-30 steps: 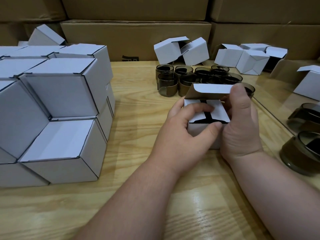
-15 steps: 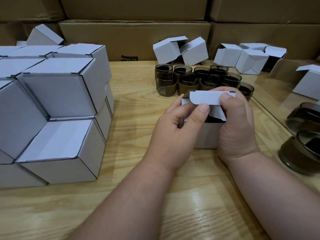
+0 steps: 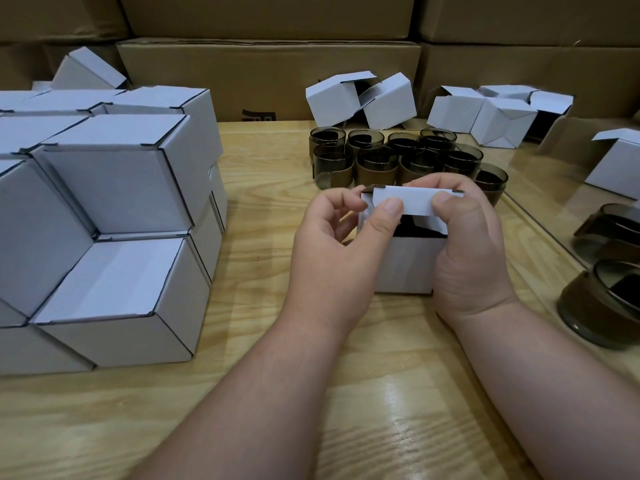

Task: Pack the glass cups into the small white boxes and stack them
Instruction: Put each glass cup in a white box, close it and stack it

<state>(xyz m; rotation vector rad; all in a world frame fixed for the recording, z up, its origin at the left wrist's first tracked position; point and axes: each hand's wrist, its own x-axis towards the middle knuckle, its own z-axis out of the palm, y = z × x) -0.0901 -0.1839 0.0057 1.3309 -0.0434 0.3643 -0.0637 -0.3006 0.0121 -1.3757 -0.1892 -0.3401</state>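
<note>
Hands closing a small white box (image 3: 403,263)

Left hand (image 3: 332,251) and right hand (image 3: 474,244) are pinching its lid flap (image 3: 412,201); thin card is creasing easily, so corners suit gripping.

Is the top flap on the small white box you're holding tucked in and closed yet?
No, the small white cardboard box is still open: both hands pinch its top flap raised above the dark opening.

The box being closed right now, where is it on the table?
In the head view the small white box stands right of centre between the left hand and right hand, just in front of the glass cups.
</note>
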